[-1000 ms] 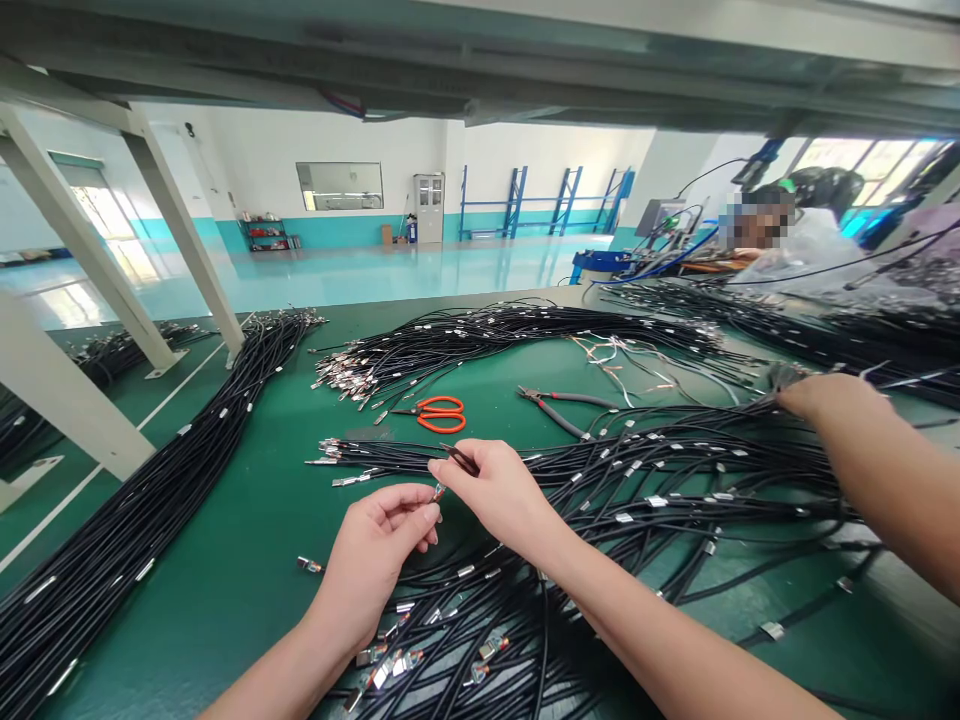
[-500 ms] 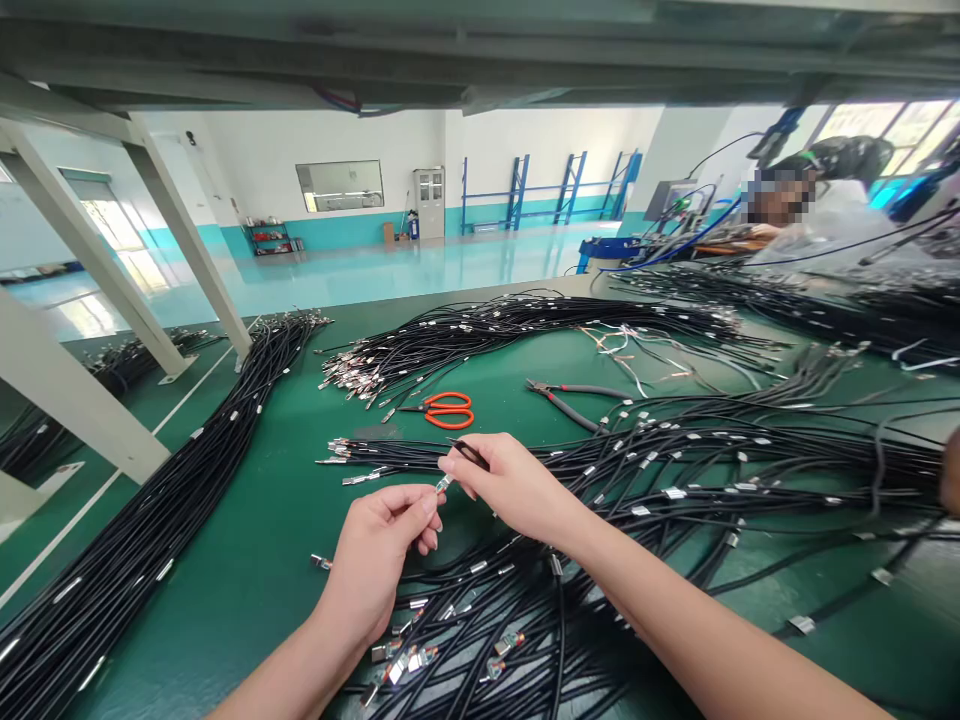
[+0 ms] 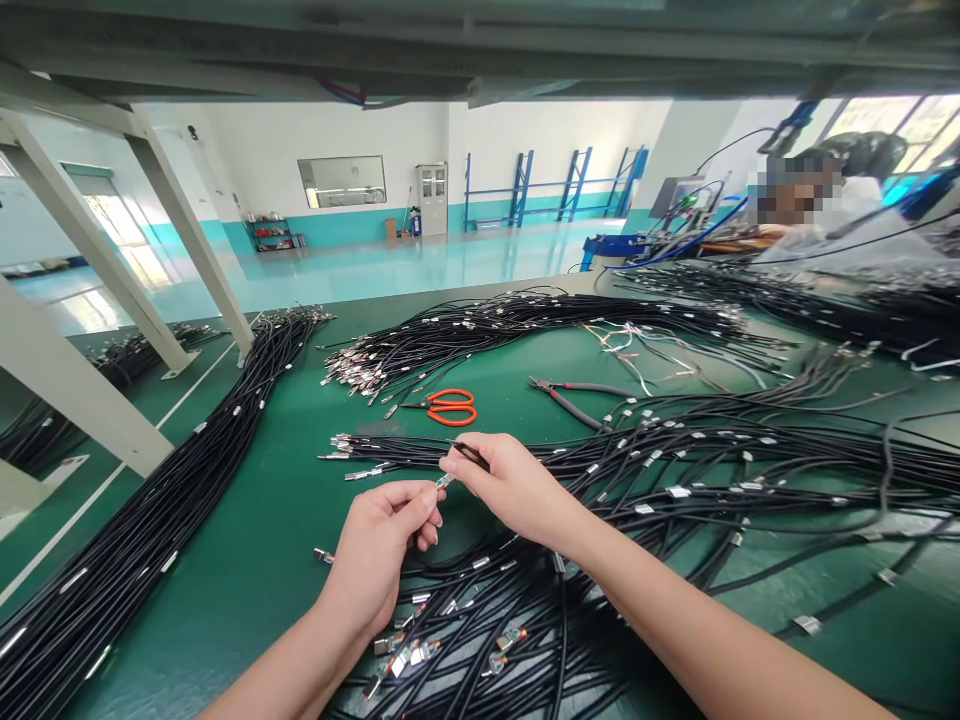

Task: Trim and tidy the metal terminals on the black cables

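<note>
A small metal cable connector (image 3: 445,481) is held between my two hands over the green table. My left hand (image 3: 390,535) is closed, thumb and fingertips pinching the connector's near end. My right hand (image 3: 510,485) is closed round dark tweezers (image 3: 472,456), its fingertips at the connector's far end. Fingers hide part of both the connector and the tweezers. Below my hands lies a pile of black cables (image 3: 480,600), several with bare connector ends showing orange and green. Beyond my hands rests another bundle of black cables (image 3: 405,453) with metal plugs.
Orange-handled scissors (image 3: 450,407) and grey-handled cutting pliers (image 3: 574,400) lie beyond my hands. A long cable bundle (image 3: 225,430) runs along the left, beside white frame posts (image 3: 191,240). Another bundle (image 3: 480,325) lies farther back. A person (image 3: 810,205) is at the far right, near machinery.
Both hands keep almost the same pose around the connector. The view has shifted slightly, and a blurred shape at the right edge is gone from sight.
</note>
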Tool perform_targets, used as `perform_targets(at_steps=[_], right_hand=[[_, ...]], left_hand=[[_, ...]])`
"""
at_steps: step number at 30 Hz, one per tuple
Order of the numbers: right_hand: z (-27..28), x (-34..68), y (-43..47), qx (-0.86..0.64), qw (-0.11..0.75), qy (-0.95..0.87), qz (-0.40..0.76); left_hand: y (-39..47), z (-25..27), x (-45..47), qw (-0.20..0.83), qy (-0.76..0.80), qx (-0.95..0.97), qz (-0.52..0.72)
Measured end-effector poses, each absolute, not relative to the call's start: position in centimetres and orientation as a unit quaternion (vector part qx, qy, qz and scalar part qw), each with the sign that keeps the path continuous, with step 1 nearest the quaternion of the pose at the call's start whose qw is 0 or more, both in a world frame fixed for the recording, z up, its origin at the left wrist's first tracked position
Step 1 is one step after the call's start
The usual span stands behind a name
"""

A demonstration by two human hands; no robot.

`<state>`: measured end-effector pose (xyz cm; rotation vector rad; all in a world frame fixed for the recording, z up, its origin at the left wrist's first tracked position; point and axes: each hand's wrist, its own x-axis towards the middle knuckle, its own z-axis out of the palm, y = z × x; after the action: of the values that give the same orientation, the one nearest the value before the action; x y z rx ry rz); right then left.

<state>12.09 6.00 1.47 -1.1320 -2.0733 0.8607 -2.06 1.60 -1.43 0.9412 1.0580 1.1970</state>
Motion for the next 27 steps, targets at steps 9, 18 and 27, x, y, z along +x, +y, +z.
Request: perform_targets(at_steps=[9,18,27], right_hand=[[2.6,12.3,5.7,-0.449,0.294,-0.771,0.343],[2.7,13.0,5.9,-0.407,0.247,-0.785,0.398],[2.4,12.8,6.1,-0.402,0.247,-0.797,0.378]], left_hand=[[1.6,-1.6,-2.2,0.509,0.496,0.450,0.541],[1.6,-1.3,-2.3,0.321,0.521,0.569,0.549],[1.6,-1.6,-2.4,0.365,0.526,0.548,0.539]])
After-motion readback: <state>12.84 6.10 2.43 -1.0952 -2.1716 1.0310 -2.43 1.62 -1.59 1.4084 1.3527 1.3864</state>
